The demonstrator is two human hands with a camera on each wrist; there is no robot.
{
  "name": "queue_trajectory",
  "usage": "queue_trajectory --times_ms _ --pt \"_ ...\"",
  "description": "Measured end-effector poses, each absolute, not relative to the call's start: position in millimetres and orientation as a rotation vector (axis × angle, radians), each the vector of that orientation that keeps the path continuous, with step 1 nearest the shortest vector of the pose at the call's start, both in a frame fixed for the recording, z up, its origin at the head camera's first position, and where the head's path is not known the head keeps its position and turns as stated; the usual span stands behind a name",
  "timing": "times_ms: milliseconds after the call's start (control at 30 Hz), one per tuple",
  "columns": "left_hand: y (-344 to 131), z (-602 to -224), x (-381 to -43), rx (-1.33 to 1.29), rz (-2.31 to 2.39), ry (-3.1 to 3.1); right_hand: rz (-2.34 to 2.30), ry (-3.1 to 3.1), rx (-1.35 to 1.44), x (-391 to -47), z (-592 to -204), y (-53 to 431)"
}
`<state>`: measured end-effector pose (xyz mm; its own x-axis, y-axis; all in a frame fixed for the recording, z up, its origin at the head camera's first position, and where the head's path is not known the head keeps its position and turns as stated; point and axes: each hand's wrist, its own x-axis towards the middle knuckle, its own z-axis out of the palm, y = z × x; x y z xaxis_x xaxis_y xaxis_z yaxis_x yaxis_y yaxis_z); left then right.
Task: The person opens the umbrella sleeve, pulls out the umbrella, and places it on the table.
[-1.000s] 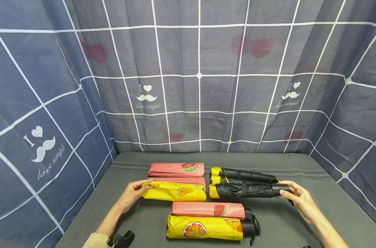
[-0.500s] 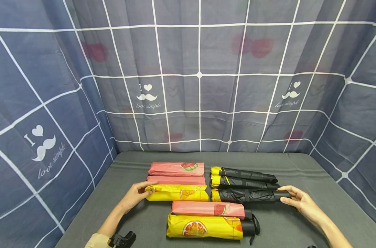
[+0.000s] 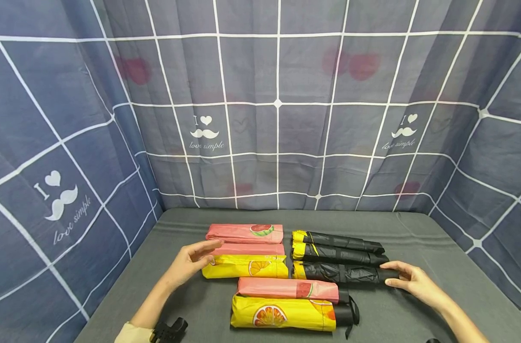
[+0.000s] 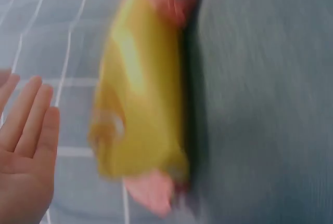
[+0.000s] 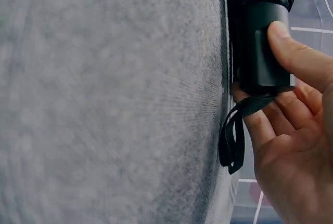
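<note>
Evidently the right hand (image 3: pixel 412 284) has the nearest black umbrella (image 3: pixel 350 273) by its handle (image 5: pixel 255 50), the thumb lying along one side and the fingers tucked round the other in a light pinch. That hard, smooth end probably offers a surer hold than the loose folds. The left hand (image 3: pixel 188 263) grips nothing: in its wrist view the fingers are straight, apart from the yellow sleeve (image 3: pixel 234 269), whose left end lies just beside them.

That umbrella lies flat on the grey-covered desk (image 3: pixel 419 233), frontmost of three, with the middle black umbrella (image 3: pixel 342 253) and rear black umbrella (image 3: pixel 339 240) behind it. All point their yellow ends left, presumably so the handles fall on the right hand's side. The sleeve lies in front of two pink sleeves (image 3: pixel 230 232), seemingly grouped by kind. Nearer the person, a pink watermelon-print umbrella (image 3: pixel 270 288) and a yellow orange-print umbrella (image 3: pixel 301 317) lie side by side, handles right.

Black, crinkled fabric wraps the held umbrella, gathered by a band; a thin strap (image 5: pixel 239 143) hangs from its handle. The sleeve is glossy, printed with orange slices; whether anything fills it, I cannot tell.
</note>
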<state>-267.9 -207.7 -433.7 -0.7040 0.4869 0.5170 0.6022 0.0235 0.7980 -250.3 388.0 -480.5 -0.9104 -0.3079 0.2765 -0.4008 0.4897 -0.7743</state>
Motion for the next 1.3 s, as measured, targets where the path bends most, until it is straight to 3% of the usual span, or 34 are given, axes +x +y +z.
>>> queue_trajectory --times_ms 533,1300 --pt "-141.6 -457.6 -261.6 -1.409 -1.7 -2.489 1.059 -2.757 0.502 -250.5 -474.0 386.2" --pt "-124.5 -472.2 -270.9 -1.298 -1.387 -2.804 1.343 -2.606 0.427 -234.8 -450.3 392.0"
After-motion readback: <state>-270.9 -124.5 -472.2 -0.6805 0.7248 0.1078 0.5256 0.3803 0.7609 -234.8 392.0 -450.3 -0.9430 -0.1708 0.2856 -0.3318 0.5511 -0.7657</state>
